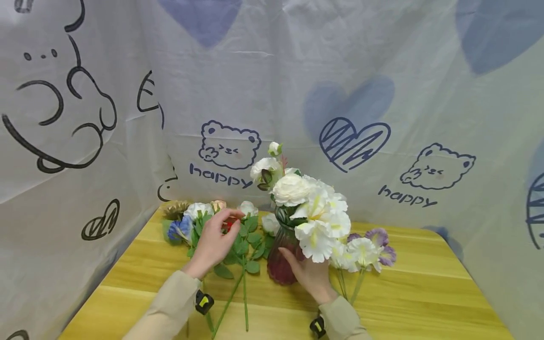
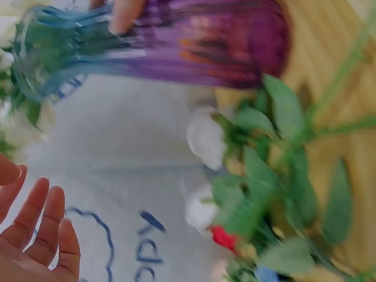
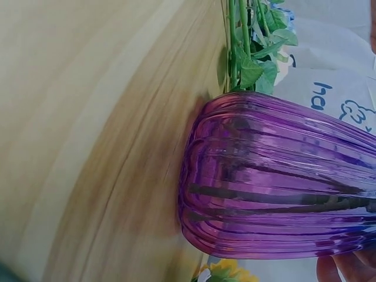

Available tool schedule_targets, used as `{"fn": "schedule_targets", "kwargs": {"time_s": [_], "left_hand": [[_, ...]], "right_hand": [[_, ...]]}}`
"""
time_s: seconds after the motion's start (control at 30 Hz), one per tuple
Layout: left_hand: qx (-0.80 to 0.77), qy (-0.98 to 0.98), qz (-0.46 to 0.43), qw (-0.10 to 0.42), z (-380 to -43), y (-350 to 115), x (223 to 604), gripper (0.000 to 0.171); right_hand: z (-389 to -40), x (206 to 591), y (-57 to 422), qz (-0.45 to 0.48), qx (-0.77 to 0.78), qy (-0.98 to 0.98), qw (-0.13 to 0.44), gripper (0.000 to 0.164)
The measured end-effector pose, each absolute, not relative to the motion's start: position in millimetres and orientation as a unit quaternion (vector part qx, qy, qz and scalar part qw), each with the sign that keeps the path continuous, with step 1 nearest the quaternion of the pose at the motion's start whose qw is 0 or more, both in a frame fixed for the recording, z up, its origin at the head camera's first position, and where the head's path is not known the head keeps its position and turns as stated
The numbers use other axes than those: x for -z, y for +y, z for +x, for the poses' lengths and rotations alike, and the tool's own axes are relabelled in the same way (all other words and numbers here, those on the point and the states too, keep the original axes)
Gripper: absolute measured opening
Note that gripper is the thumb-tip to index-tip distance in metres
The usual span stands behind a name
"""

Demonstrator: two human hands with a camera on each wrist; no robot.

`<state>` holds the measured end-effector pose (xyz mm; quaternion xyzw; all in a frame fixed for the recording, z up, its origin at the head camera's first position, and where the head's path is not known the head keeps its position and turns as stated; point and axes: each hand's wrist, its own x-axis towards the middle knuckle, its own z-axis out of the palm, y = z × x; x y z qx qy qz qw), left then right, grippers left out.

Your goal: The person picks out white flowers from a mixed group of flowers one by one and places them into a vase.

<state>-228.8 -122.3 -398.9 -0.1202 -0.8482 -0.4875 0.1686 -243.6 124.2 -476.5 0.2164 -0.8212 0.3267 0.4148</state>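
A ribbed glass vase point(image 1: 280, 264), clear blue-green at the neck and purple below, stands on the wooden table with white flowers point(image 1: 319, 215) in its mouth. Dark stems point(image 3: 270, 198) show through the purple glass in the right wrist view. My right hand point(image 1: 312, 278) grips the vase from the right, thumb across its front; fingertips point(image 3: 355, 267) wrap its side in the right wrist view. To the left of the vase, my left hand point(image 1: 216, 242) hovers above loose flowers with fingers slightly bent. Nothing is between those fingers point(image 2: 44, 226) in the left wrist view.
Loose flowers lie left of the vase: a blue one point(image 1: 180, 228), a red one point(image 1: 229, 224), white ones point(image 1: 248, 208) and green leaves with long stems point(image 1: 245, 302). Purple and white flowers point(image 1: 369, 250) lie at right. A printed cloth point(image 1: 276, 94) hangs behind the table point(image 1: 425, 283).
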Motion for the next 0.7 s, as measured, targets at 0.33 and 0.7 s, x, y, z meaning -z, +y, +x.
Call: {"fn": "schedule_targets", "kwargs": {"time_s": [0.33,0.7], "left_hand": [[0.424,-0.886,-0.049,0.183,-219.8,-167.8,426.1,0.027],[0.331,-0.928,-0.006,0.17,-205.9,-194.7,443.9,0.027]], "right_hand": [[-240.8,469.0,118.8,0.191,-0.295,-0.837,0.419,0.073],[-244.8,468.0,123.3,0.17,-0.277,-0.841,0.432,0.066]]}}
